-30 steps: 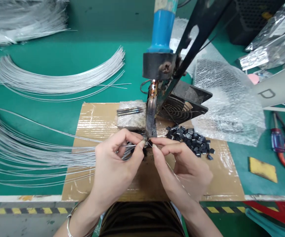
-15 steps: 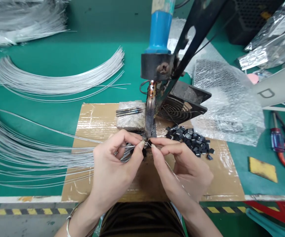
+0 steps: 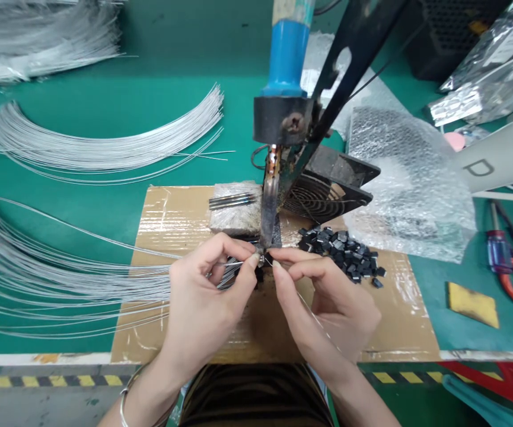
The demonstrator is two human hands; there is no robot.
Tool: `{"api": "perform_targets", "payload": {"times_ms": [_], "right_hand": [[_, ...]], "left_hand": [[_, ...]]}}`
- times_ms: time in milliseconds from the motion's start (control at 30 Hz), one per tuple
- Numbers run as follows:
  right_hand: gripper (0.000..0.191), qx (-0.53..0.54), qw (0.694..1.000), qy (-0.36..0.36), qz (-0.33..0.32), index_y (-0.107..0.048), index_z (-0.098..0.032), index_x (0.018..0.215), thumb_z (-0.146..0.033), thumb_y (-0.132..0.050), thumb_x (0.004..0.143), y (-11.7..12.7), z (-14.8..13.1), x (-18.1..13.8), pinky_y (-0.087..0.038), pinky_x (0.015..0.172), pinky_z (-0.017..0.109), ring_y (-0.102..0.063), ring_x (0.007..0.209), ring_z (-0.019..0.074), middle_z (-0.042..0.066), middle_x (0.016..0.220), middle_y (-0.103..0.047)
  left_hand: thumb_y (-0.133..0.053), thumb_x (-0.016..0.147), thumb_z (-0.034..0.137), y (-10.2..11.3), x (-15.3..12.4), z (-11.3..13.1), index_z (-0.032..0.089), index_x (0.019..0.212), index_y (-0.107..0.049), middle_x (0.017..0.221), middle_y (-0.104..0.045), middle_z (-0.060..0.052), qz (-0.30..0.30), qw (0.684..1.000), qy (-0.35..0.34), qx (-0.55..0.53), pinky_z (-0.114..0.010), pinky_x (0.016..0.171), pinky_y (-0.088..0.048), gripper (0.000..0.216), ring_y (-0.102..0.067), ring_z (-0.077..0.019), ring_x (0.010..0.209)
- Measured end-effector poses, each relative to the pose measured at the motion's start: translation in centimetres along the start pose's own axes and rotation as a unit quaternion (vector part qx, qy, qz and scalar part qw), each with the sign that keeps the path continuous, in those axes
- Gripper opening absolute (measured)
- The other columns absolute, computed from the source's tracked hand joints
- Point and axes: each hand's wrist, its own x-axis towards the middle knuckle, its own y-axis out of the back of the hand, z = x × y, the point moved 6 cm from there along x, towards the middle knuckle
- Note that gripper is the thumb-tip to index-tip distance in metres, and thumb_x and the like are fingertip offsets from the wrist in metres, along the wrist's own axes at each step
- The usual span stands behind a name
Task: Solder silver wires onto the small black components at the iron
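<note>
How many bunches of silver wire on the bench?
3: heaped thin silver wires top left; a curved fan mid-left; a spread lower left, reaching the left hand. More may lie off-frame.

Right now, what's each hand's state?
Left hand: closed, pinching a wire under the iron tip.
Right hand: closed in a pinch; on what, cannot tell.

Left hand (image 3: pixel 203 299), right hand (image 3: pixel 330 305) — thin wire (image 3: pixel 236 263)
</note>
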Motion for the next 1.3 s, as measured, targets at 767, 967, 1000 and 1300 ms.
{"api": "perform_targets", "payload": {"times_ms": [767,967,1000,1300], "right_hand": [[0.015,0.025,0.999,-0.041,-0.024,-0.068,-0.022,0.085,-0.011,-0.072,0.094,0.0,0.4,0.3,-0.062,0.094,0.039,-0.078,0.103,0.0232,0.006,0.107,-0.081],[0.006,0.035,0.989,-0.101,0.107,-0.068,-0.022,0.094,-0.024,-0.071,0.099,3.1,1.5,0.5,-0.054,0.058,0.026,-0.066,0.059,0.0128,-0.004,0.07,-0.066],[0.013,0.067,0.984,-0.114,0.121,-0.07,-0.021,0.089,-0.028,-0.069,0.1,3.8,2.0,0.6,-0.052,0.056,0.026,-0.063,0.057,0.0126,-0.003,0.068,-0.064],[0.06,0.14,0.96,-0.173,0.171,-0.085,-0.014,0.102,-0.056,-0.042,0.104,10.4,6.2,-0.3,-0.057,0.056,0.031,-0.074,0.079,0.0232,0.014,0.09,-0.081]], "left_hand": [[-0.075,0.086,0.017,0.0,0.1,-0.6,0.021,0.079,-0.071,0.081,-0.076,0.0,-0.01,1.0,0.023,-0.011,-0.023,0.058,-0.048,0.01,-0.066,-0.0124,0.069],[-0.075,0.089,0.019,0.8,-0.8,-1.1,0.022,0.081,-0.072,0.087,-0.078,0.0,0.003,1.0,0.02,0.011,-0.024,0.061,-0.048,0.009,-0.069,-0.0139,0.075],[-0.075,0.09,0.02,1.0,-0.9,-1.2,0.023,0.082,-0.072,0.088,-0.078,0.0,0.007,1.0,0.017,0.016,-0.024,0.06,-0.047,0.009,-0.068,-0.0136,0.074],[-0.075,0.092,0.021,2.6,-2.1,-1.1,0.025,0.088,-0.072,0.093,-0.078,0.001,0.043,0.986,-0.063,0.147,-0.029,0.057,-0.041,0.007,-0.055,-0.0119,0.06]]}}
